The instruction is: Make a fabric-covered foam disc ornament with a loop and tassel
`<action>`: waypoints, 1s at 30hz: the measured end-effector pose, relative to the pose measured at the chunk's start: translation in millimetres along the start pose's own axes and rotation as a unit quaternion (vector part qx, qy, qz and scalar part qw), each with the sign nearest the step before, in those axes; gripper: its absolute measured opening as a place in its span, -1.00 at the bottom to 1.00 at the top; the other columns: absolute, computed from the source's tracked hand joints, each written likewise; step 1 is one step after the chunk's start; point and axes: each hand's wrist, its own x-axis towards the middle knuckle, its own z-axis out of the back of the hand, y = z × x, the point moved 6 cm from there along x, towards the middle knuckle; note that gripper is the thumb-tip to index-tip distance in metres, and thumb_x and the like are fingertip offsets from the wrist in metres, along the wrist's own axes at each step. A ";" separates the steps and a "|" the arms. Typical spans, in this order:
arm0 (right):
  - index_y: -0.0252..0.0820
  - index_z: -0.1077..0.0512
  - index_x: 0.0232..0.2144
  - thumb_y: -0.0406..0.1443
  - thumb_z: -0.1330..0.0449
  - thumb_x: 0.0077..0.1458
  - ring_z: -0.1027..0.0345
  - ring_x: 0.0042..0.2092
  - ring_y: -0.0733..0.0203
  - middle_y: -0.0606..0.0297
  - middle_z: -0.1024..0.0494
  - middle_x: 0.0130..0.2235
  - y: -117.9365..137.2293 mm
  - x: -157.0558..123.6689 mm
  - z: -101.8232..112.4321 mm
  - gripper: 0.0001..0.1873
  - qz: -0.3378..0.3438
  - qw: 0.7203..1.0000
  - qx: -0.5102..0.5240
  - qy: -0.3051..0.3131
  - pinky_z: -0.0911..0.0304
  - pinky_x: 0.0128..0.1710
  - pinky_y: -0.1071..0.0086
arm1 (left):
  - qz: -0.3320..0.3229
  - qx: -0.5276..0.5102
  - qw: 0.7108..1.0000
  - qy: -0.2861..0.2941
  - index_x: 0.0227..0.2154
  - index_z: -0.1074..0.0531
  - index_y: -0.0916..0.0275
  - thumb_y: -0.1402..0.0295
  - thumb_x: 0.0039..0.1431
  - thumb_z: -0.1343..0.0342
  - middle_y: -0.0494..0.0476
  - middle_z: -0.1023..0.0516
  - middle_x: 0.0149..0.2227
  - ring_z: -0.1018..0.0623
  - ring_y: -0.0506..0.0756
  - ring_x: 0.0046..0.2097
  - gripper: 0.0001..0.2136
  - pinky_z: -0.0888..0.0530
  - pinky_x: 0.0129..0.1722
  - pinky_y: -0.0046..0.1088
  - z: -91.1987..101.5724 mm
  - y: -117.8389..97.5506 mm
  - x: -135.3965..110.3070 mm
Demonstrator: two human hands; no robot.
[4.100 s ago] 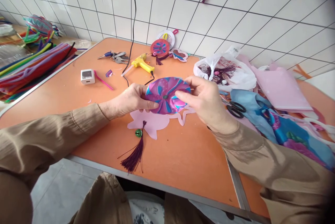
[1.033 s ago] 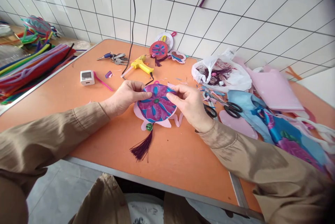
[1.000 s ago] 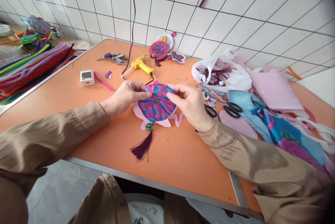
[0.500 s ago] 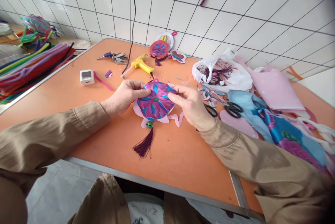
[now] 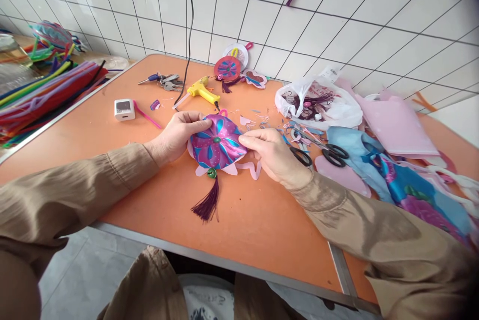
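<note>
Between my hands is a round fabric sachet (image 5: 226,153) of pleated purple and blue cloth, with a small green piece at its centre. My left hand (image 5: 179,133) pinches its upper left edge. Thumb and finger of my right hand (image 5: 275,153) grip the right edge. From its lower side hang a green bell (image 5: 211,173) and a dark purple tassel (image 5: 208,202), and a pink loop (image 5: 223,113) sticks up at its top. Pale pink scalloped backing (image 5: 229,169) shows below the cloth, and a wavy pink strip (image 5: 255,171) lies on the table to its right.
A yellow glue gun (image 5: 203,91) lies behind the sachet, its cord near the wall. Black-handled scissors (image 5: 333,154) and scraps are right of my right hand, near a white plastic bag (image 5: 337,113) of tassels. Keys (image 5: 170,82) and a small white device (image 5: 124,110) sit left.
The sachet has shifted slightly left and tilted in my hands. My right fingers have moved a little down along its right edge. The bell and tassel moved slightly.
</note>
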 end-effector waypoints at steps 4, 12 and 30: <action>-0.16 -0.38 -0.64 -0.12 -0.32 -0.08 -0.26 -0.51 0.27 0.36 -0.35 -0.57 3.6 -0.7 0.9 -0.70 0.034 0.999 -0.007 -0.001 -0.19 -0.59 0.38 | 0.007 -0.004 1.000 0.006 -0.65 -0.42 0.31 0.28 -0.20 -0.48 0.03 -0.46 -0.62 -0.40 -0.06 -0.60 -0.68 -0.34 -0.62 -0.55 -1.5 1.7 0.4; -0.16 -0.33 -0.63 -0.18 -0.28 -0.11 -0.25 -0.46 0.29 0.39 -0.33 -0.56 7.2 4.6 9.1 -0.75 0.099 0.993 -0.028 -0.065 -0.26 -0.41 0.32 | 0.018 -0.015 0.999 0.035 -0.53 -0.44 0.26 -0.21 -0.01 -0.24 0.16 -0.54 -0.50 -0.57 0.15 -0.44 -0.46 -0.49 -0.43 -0.34 -0.2 7.3 6.4; -0.16 -0.38 -0.50 -0.23 -0.30 -0.11 -0.31 -0.39 0.24 0.35 -0.47 -0.45 21.5 4.2 8.6 -0.83 0.172 0.974 -0.133 -0.056 -0.24 -0.34 0.30 | 0.011 -0.017 0.999 0.036 -0.56 -0.47 0.28 0.09 -0.18 -0.48 0.07 -0.54 -0.55 -0.49 0.01 -0.54 -0.62 -0.44 -0.52 -0.49 -3.9 8.7 7.2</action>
